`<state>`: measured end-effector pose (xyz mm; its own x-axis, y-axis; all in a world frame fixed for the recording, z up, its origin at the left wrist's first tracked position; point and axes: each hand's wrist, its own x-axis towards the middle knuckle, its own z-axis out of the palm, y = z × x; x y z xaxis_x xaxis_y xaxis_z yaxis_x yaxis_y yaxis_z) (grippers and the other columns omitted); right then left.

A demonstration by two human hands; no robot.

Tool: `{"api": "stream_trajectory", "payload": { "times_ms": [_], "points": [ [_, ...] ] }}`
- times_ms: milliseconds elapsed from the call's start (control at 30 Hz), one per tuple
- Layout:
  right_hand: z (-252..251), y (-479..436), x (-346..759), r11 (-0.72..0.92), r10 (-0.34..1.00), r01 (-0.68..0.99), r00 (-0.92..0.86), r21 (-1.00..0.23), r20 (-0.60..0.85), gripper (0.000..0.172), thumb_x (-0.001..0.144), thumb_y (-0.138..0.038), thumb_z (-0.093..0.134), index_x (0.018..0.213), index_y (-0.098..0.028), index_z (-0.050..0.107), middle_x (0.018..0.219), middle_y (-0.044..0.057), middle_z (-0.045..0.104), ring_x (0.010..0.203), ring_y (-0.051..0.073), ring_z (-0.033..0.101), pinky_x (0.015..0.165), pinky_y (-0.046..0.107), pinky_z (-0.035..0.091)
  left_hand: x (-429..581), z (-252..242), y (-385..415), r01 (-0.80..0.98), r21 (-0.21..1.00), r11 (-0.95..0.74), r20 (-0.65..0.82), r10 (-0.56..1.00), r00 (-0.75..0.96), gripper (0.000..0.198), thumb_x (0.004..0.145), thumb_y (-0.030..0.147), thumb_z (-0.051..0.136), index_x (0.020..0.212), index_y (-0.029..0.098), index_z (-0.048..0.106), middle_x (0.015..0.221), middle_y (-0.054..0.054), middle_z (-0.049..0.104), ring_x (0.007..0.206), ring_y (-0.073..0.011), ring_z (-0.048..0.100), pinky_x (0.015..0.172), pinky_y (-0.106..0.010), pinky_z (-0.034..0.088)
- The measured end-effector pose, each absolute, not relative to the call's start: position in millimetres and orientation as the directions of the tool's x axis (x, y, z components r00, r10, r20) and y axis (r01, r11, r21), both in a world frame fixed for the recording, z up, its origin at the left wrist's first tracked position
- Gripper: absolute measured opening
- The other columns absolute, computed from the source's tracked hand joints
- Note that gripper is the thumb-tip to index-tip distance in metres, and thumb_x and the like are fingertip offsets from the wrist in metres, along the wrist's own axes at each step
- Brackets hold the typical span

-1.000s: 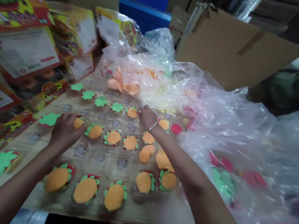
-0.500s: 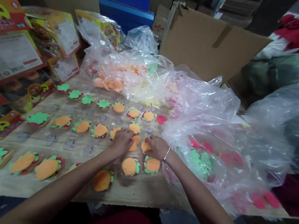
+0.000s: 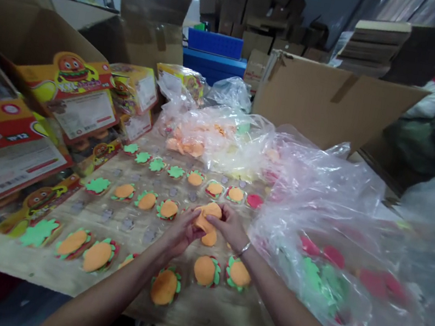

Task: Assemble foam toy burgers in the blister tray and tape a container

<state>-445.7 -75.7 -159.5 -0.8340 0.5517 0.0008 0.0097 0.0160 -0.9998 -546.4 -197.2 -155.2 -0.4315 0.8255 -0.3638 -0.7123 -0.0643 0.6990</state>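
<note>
My left hand [image 3: 180, 235] and my right hand [image 3: 232, 226] meet above the middle of the table. Between their fingers are soft, round orange bun pieces [image 3: 209, 213], held by both hands; how many is hard to tell. Just below them lies another orange bun piece [image 3: 209, 237]. Around my hands, toy-like burgers stand in rows, such as a burger with an orange top [image 3: 169, 209] to the left and another burger [image 3: 204, 270] nearer me. Some stacks end in a green lettuce-shaped piece [image 3: 97, 185], and one shows a red disc [image 3: 254, 201].
Clear plastic bags with orange pieces [image 3: 185, 143] lie at the back. A large plastic bag [image 3: 316, 218] with red and green pieces covers the right side. Printed burger display boxes [image 3: 81, 101] line the left. Behind stands an open cardboard box [image 3: 336, 99].
Both hands have risen off the table and come together, now with orange bun pieces between them. The view has tilted up and shifted left.
</note>
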Motion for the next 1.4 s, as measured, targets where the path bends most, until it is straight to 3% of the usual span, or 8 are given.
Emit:
{"api": "stream_trajectory", "payload": {
  "times_ms": [100, 233, 433, 900, 1067, 1200, 1267, 1400],
  "points": [
    [-154.6, -92.9, -471.9, 0.221, 0.650, -0.020, -0.743, -0.975, 0.162, 0.025, 0.072, -0.037, 0.067, 0.084, -0.019, 0.057, 0.079, 0.001, 0.061, 0.073, 0.016, 0.056, 0.068, 0.027, 0.048, -561.4, -152.3, -211.9, -0.781, 0.597, -0.183, -0.457, 0.722, -0.519, 0.022, 0.070, 0.006, 0.070, 0.086, 0.015, 0.058, 0.085, -0.002, 0.068, 0.069, -0.0122, 0.065, 0.061, -0.022, 0.054],
    [-157.7, -96.1, -524.7, 0.188, 0.639, -0.127, -0.738, -0.974, 0.219, 0.027, 0.079, -0.043, 0.059, 0.089, -0.019, 0.053, 0.081, 0.002, 0.061, 0.074, 0.016, 0.058, 0.065, 0.026, 0.050, -597.5, -147.2, -236.8, -0.781, 0.545, -0.305, -0.556, 0.566, -0.609, 0.019, 0.076, -0.004, 0.057, 0.079, 0.015, 0.056, 0.073, 0.000, 0.067, 0.061, -0.0082, 0.064, 0.058, -0.016, 0.053],
    [-178.3, -57.0, -635.6, 0.512, 0.524, 0.264, -0.850, -0.817, 0.053, 0.012, 0.080, -0.023, 0.054, 0.089, -0.016, 0.057, 0.086, 0.003, 0.064, 0.078, 0.017, 0.060, 0.069, 0.028, 0.050, -652.4, -132.4, -303.4, -0.631, 0.671, -0.390, -0.470, 0.435, -0.768, 0.022, 0.071, -0.005, 0.060, 0.081, 0.016, 0.060, 0.082, 0.000, 0.070, 0.068, -0.0101, 0.067, 0.058, -0.015, 0.056],
    [-196.0, -46.8, -703.5, 0.801, 0.462, 0.341, -0.875, -0.492, 0.146, 0.036, 0.078, -0.012, 0.057, 0.114, -0.007, 0.058, 0.121, 0.020, 0.054, 0.112, 0.027, 0.050, 0.095, 0.040, 0.041, -694.5, -150.4, -347.2, -0.533, 0.757, -0.377, -0.412, 0.359, -0.838, 0.031, 0.070, -0.005, 0.060, 0.093, 0.016, 0.063, 0.091, -0.004, 0.070, 0.075, -0.0129, 0.069, 0.064, -0.018, 0.059],
    [-166.0, -96.7, -658.9, 0.927, -0.041, -0.180, -0.920, -0.329, 0.389, 0.049, 0.084, -0.014, 0.051, 0.133, -0.017, 0.047, 0.141, 0.014, 0.042, 0.130, 0.023, 0.037, 0.108, 0.041, 0.031, -690.8, -150.7, -321.9, -0.556, 0.745, -0.367, -0.427, 0.378, -0.822, 0.037, 0.066, -0.003, 0.066, 0.096, 0.017, 0.062, 0.088, -0.002, 0.069, 0.071, -0.0123, 0.067, 0.058, -0.017, 0.057],
    [-158.1, -139.0, -628.5, 0.776, -0.436, -0.585, -0.768, -0.236, 0.469, 0.035, 0.092, -0.018, 0.046, 0.125, -0.026, 0.053, 0.138, 0.007, 0.050, 0.133, 0.019, 0.037, 0.110, 0.040, 0.030, -691.7, -151.7, -309.7, -0.597, 0.713, -0.367, -0.434, 0.438, -0.787, 0.030, 0.070, -0.001, 0.064, 0.095, 0.017, 0.061, 0.081, 0.000, 0.067, 0.062, -0.0096, 0.064, 0.052, -0.016, 0.054],
    [-161.2, -144.2, -632.9, 0.726, -0.374, -0.567, -0.800, -0.389, 0.469, 0.025, 0.094, -0.019, 0.044, 0.115, -0.023, 0.057, 0.120, 0.007, 0.062, 0.118, 0.017, 0.052, 0.100, 0.034, 0.039, -693.4, -151.6, -309.9, -0.620, 0.676, -0.400, -0.460, 0.429, -0.778, 0.020, 0.078, 0.003, 0.058, 0.092, 0.016, 0.060, 0.081, -0.001, 0.068, 0.062, -0.0099, 0.065, 0.054, -0.017, 0.055],
    [-169.1, -119.2, -683.4, 0.704, 0.081, -0.158, -0.951, -0.692, 0.299, 0.022, 0.093, -0.025, 0.044, 0.109, -0.017, 0.058, 0.095, 0.004, 0.066, 0.086, 0.014, 0.060, 0.075, 0.025, 0.047, -701.3, -152.6, -327.2, -0.611, 0.661, -0.436, -0.536, 0.297, -0.791, 0.017, 0.086, 0.003, 0.047, 0.088, 0.015, 0.058, 0.079, -0.004, 0.069, 0.063, -0.0127, 0.068, 0.052, -0.018, 0.054]
  ]
}}
